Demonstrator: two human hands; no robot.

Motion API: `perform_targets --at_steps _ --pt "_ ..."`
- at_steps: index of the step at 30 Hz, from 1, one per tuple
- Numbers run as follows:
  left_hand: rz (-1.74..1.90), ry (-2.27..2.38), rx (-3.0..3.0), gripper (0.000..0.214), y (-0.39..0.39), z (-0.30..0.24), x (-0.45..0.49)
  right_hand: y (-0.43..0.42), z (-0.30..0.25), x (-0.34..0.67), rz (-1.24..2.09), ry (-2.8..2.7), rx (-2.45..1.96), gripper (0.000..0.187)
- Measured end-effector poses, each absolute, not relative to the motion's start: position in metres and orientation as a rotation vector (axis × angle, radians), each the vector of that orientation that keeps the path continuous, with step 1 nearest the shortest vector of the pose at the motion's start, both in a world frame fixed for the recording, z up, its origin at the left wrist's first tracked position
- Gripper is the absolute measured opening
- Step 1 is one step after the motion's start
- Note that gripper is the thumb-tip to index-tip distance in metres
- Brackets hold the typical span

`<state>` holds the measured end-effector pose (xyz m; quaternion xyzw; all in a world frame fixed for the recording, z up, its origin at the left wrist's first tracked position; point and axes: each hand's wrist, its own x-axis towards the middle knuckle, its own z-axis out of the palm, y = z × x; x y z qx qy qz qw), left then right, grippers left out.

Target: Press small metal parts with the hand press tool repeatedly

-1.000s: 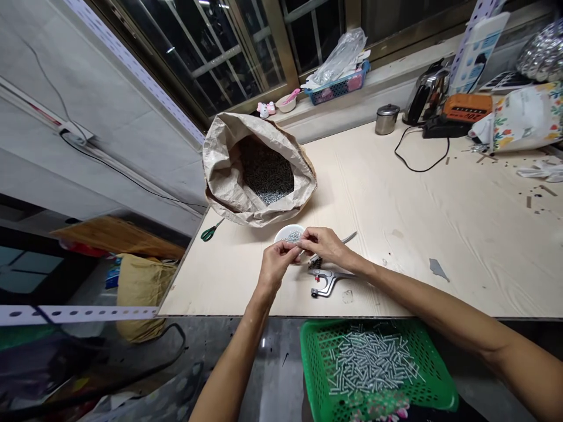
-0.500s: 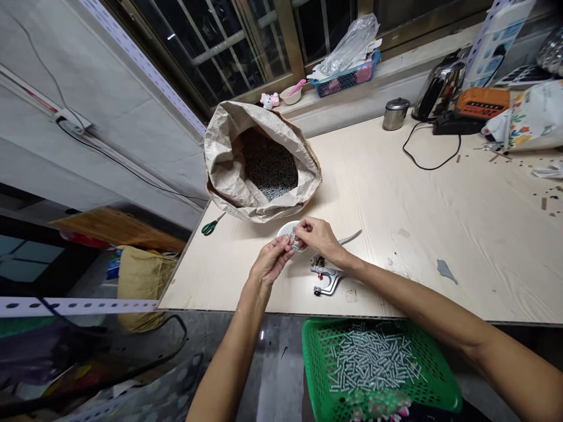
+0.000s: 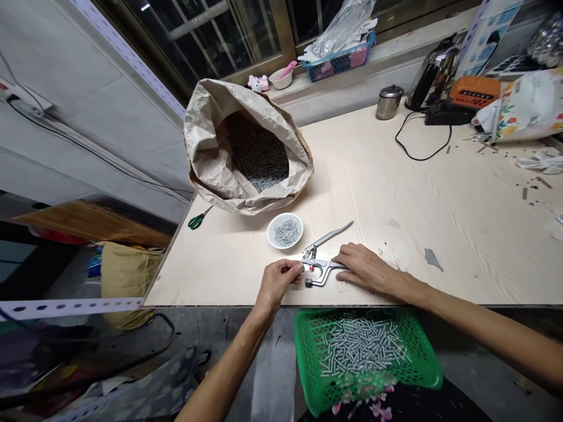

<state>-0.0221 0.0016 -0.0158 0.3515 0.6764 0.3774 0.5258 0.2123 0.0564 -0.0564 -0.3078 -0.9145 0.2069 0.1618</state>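
My left hand (image 3: 278, 280) is pinched on a small metal piece right at the jaws of the silver press pliers (image 3: 324, 258), which lie on the pale wooden table (image 3: 396, 193). My right hand (image 3: 361, 268) rests on the lower handle of the pliers, fingers curled over it. A small white bowl (image 3: 285, 230) with several small metal parts sits just beyond the pliers. Behind it stands an open paper sack (image 3: 246, 153) full of the same small metal parts.
A green basket (image 3: 365, 358) of silvery tubes sits below the table's front edge. Green-handled scissors (image 3: 198, 218) lie left of the sack. At the far right are a kettle (image 3: 431, 72), a steel cup (image 3: 389, 102), a black cord (image 3: 417, 143) and a floral bag (image 3: 528, 105).
Both hands have come down from over the white bowl to the pliers. The left brought a small piece to the jaws; the right settled on the handle. The bowl is now uncovered.
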Motion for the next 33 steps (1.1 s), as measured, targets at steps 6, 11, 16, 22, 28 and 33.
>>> perform_targets --at_steps 6,11,16,22,28,33 --pt "0.811 1.726 0.953 0.035 -0.002 -0.036 -0.013 0.047 -0.069 0.208 0.310 -2.569 -0.807 0.025" --pt "0.831 1.754 0.966 0.035 -0.009 -0.040 -0.014 0.046 -0.070 0.206 0.131 -2.537 -0.740 0.030" --pt "0.773 1.763 0.991 0.033 -0.008 -0.042 -0.017 0.044 -0.070 0.207 0.067 -2.547 -0.720 0.034" --pt "0.735 1.798 1.020 0.031 -0.005 -0.042 -0.017 0.043 -0.071 0.207 0.022 -2.554 -0.743 0.035" --pt "0.711 1.800 1.032 0.035 -0.005 -0.040 -0.016 0.042 -0.074 0.206 -0.034 -2.461 -0.695 0.031" --pt "0.501 1.754 0.972 0.035 0.000 -0.030 -0.015 0.040 -0.076 0.204 -0.015 -2.461 -0.666 0.030"
